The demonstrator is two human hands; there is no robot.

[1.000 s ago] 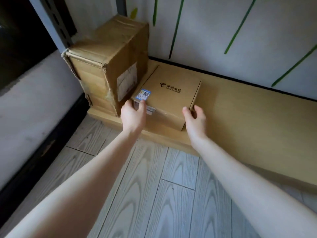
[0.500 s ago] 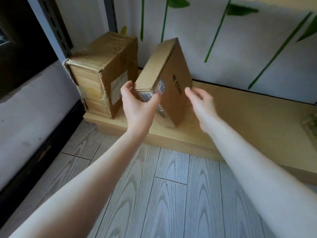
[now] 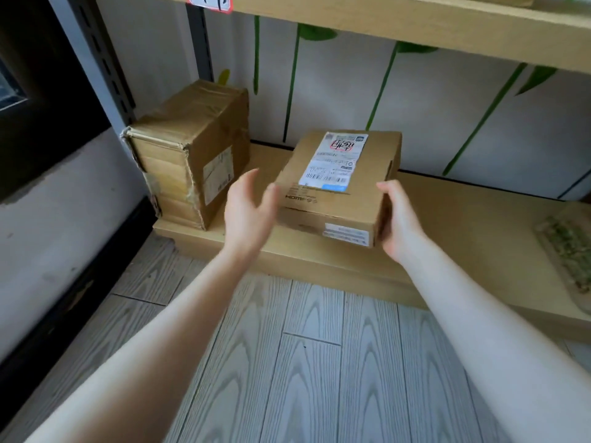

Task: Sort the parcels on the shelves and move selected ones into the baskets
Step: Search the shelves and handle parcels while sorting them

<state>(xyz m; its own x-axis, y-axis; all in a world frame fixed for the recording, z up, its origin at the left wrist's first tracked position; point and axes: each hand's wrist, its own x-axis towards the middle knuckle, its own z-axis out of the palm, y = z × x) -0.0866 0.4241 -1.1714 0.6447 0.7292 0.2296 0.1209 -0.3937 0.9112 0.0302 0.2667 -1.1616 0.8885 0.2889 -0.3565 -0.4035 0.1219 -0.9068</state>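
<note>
A flat brown parcel (image 3: 332, 207) lies on the bottom shelf board (image 3: 463, 225) with its white shipping label (image 3: 335, 161) facing up. My right hand (image 3: 399, 223) grips the parcel's near right corner, fingers wrapped around its side. My left hand (image 3: 248, 209) hovers just off the parcel's left edge, with its fingers spread and nothing in it. To the left, a taller taped cardboard box (image 3: 188, 148) stands at the shelf's end.
A pale padded mailer (image 3: 569, 251) lies at the shelf's far right. The upper shelf board (image 3: 415, 24) with a red-edged tag (image 3: 209, 1) runs overhead. A dark metal upright (image 3: 102, 59) stands at the left. Grey plank floor (image 3: 319, 362) lies below.
The flat parcel was stood on edge and then turned over, so the label side faces up instead of the logo side. My left hand has let go of it; my right hand now holds it.
</note>
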